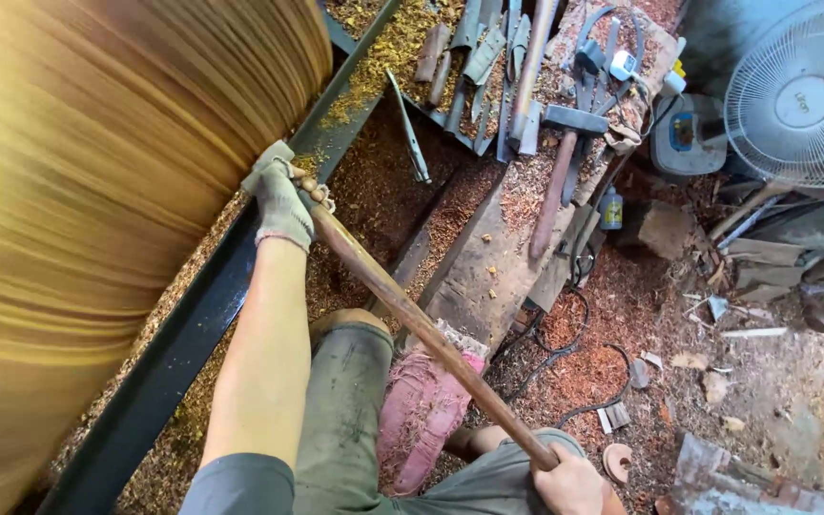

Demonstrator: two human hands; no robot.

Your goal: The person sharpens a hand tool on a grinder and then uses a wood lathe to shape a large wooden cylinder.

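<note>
Wooden long tool handle (412, 319) gripped both ends: gloved left hand (283, 202) clamped near the tip, pressing it on the dark steel rest bar (193, 315) beside the spinning wood blank (97, 210); bare right hand (569, 482) closed round the butt, for leverage.

A hammer (565, 162) is laid on a sawdust-strewn plank (488, 257), up and to the right of the gloved hand. Beyond it, chisels (488, 57) are spread in a row, and one chisel (409, 133) is left alone just above that hand. A white fan (798, 91) is stood far to the right. Black cable (574, 372) is coiled over red shavings (612, 315) above the bare hand, and a small wooden disc (617, 463) is seen just beside it.
</note>
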